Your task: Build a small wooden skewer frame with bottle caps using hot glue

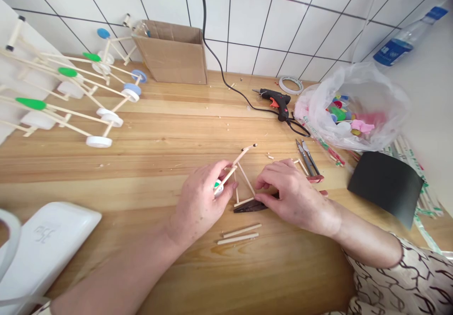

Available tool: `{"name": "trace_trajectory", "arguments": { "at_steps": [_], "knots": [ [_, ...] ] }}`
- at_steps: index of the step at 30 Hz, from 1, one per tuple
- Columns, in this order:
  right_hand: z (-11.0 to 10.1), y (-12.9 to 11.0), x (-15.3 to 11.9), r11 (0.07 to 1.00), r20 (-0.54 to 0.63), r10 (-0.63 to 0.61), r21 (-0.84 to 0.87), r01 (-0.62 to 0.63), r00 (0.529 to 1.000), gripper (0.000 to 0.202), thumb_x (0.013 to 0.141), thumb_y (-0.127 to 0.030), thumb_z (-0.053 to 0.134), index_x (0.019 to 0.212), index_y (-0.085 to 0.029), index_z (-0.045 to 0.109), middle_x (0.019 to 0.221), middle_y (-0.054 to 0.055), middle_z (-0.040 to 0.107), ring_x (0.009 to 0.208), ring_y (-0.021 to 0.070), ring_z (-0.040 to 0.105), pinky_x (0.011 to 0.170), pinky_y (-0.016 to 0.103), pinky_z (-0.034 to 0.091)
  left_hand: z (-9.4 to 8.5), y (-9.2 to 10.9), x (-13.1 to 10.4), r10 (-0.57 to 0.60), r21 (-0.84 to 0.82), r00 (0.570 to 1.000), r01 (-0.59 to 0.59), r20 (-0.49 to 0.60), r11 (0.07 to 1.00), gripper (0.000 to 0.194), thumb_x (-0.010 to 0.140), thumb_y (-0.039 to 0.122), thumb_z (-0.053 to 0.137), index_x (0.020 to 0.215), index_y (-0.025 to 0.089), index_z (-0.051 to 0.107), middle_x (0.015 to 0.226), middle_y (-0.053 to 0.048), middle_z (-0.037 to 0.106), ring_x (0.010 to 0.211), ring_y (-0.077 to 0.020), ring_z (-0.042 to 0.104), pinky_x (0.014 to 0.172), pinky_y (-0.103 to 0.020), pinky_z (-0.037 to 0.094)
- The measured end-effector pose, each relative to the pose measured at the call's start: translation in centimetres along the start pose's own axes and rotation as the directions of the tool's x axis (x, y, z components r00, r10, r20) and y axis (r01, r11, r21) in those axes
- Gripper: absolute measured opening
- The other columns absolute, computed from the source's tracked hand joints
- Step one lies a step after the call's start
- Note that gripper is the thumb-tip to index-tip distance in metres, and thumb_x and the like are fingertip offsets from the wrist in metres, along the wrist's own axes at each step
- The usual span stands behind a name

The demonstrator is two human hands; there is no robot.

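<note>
Head view, looking down on a wooden worktop (159, 131). Landmark: small stick frame (241, 183), a triangle of thin wooden sticks lying mid-worktop between both hands. Left hand (203, 202) just left of the frame, fingers pinched on its long slanted stick, with a white cap with green (218, 188) tucked under the fingertips. Right hand (292, 194) just right of the frame, fingers curled down, tips touching a dark flat piece (252, 206) at the frame's base; whether it actually grips the piece, cannot tell. Two loose sticks (239, 235) lie just in front of the frame, side by side. Scissors (309, 161) right of the frame, near the right hand. Black glue gun (276, 100) behind the frame, cord running up the tiled wall. Plastic bag of coloured caps (354, 110) far right behind. Black sheet (385, 185) well right. Cardboard box (173, 53) behind left. Finished stick models with caps (81, 93) far left.
</note>
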State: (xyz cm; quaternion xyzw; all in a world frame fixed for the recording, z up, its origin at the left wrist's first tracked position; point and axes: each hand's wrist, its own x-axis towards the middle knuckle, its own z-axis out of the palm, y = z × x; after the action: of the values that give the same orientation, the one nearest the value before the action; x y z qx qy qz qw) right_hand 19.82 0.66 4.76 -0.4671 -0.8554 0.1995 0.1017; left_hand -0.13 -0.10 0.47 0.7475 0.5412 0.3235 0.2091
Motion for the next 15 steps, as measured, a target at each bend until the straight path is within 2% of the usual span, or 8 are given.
{"name": "trace_trajectory", "arguments": {
  "at_steps": [7, 11, 15],
  "knots": [
    [0.3, -0.7, 0.4, 0.994, 0.008, -0.067, -0.086, 0.067, 0.998, 0.013, 0.076, -0.016, 0.068, 0.071, -0.017, 0.056, 0.071, 0.0, 0.058, 0.073, 0.0159, 0.052, 0.075, 0.032, 0.033, 0.0, 0.0, 0.0, 0.006, -0.004, 1.0, -0.006, 0.003, 1.0, 0.028, 0.079, 0.019, 0.06, 0.107, 0.021, 0.056, 0.091, -0.003, 0.07, 0.083, -0.0186, 0.065, 0.076, -0.031, 0.05],
    [-0.6, -1.0, 0.3, 0.992, 0.02, -0.077, -0.099, 0.079, 0.997, 0.013, 0.076, -0.016, 0.069, 0.072, -0.018, 0.056, 0.072, 0.001, 0.06, 0.074, 0.0174, 0.054, 0.075, 0.033, 0.035, 0.0, -0.1, 0.0, 0.006, 0.002, 1.0, -0.006, 0.004, 1.0, 0.026, 0.08, 0.02, 0.06, 0.106, 0.022, 0.055, 0.089, -0.002, 0.07, 0.082, -0.0183, 0.065, 0.075, -0.031, 0.051],
    [-1.9, -0.8, -0.6, 0.992, 0.095, -0.064, -0.104, 0.074, 0.993, 0.016, 0.071, -0.018, 0.073, 0.078, -0.019, 0.058, 0.079, 0.002, 0.061, 0.079, 0.0191, 0.054, 0.075, 0.034, 0.037, 0.0, -0.1, 0.0, 0.009, 0.013, 1.0, -0.009, -0.004, 1.0, 0.027, 0.079, 0.019, 0.061, 0.106, 0.022, 0.056, 0.086, -0.002, 0.07, 0.08, -0.0181, 0.065, 0.075, -0.03, 0.05]
  ]
}}
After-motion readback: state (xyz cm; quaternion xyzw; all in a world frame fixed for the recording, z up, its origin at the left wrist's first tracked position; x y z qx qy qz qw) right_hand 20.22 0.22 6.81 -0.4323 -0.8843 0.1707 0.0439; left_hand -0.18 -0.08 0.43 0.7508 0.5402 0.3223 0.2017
